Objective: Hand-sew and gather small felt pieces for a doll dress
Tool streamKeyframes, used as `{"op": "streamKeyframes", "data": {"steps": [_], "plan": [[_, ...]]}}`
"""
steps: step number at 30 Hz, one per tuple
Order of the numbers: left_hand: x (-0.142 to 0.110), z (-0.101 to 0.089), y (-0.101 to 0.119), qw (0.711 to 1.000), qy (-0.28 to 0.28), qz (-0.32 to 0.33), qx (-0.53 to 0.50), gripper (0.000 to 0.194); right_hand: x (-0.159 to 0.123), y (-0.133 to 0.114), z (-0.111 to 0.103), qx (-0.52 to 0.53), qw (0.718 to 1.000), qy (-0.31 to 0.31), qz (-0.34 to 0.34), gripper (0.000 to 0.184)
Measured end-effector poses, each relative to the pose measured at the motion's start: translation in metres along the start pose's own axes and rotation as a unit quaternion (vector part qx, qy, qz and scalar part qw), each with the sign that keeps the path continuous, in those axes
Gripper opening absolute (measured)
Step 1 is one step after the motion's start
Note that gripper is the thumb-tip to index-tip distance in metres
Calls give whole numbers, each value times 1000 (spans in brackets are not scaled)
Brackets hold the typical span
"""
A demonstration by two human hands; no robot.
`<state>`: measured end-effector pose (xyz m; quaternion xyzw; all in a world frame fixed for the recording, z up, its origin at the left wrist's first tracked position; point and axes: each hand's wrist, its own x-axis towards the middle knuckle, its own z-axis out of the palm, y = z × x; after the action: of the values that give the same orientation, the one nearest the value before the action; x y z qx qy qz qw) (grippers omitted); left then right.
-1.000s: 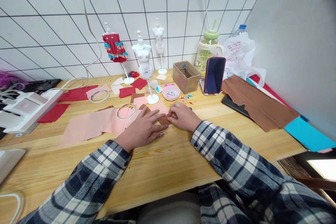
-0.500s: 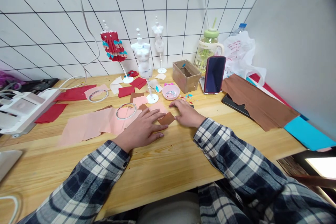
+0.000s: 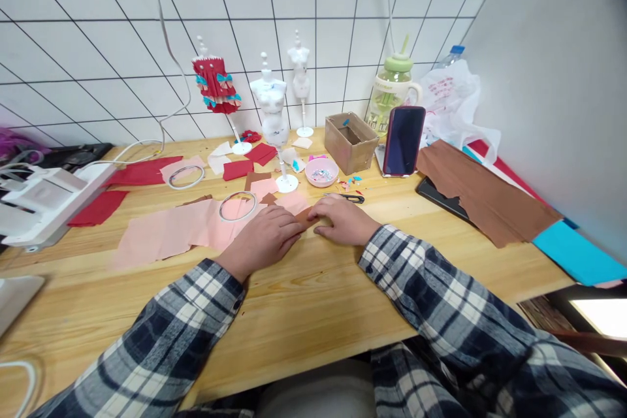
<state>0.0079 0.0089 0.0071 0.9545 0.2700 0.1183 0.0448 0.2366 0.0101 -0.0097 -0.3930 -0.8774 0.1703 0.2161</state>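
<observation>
- We have a small brown patch (image 3: 305, 216) lying on the desk (image 3: 304, 307), between our two hands.
- Our left hand (image 3: 263, 237) lies over the patch's left part, fingers close together and slightly bent; we cannot tell whether it pinches the cloth.
- Our right hand (image 3: 345, 221) is curled, its fingertips at the patch's right end, the thumb a little apart from the forefinger; a firm pinch we cannot make out.
- Just behind that hand we see black snips (image 3: 353, 198), partly hidden.
- Beside our left hand, a ring (image 3: 221, 211) lies on a long pink cloth (image 3: 166, 228).
- Behind our hands stand a bare white form (image 3: 272, 108) and a pink bowl (image 3: 322, 181) of shiny bits.
- Farther back we see a cardboard box (image 3: 351, 150), an upright phone (image 3: 404, 142) and a form in a red dress (image 3: 213, 81).
- To our right, a big brown cloth (image 3: 494, 196) partly covers a black object.
</observation>
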Motion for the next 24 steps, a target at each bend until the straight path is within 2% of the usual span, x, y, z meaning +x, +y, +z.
{"op": "streamKeyframes", "data": {"steps": [7,18,24], "plan": [[2,1,3,998,-19,-58,-3,23,0,0,4,23,1000,13,9,25],[6,5,7,993,-30,-57,100,29,0,-2,8,10,1000,15,15,28],[5,1,12,996,0,-68,60,24,0,-6,5,-11,1000,20,18,23]]}}
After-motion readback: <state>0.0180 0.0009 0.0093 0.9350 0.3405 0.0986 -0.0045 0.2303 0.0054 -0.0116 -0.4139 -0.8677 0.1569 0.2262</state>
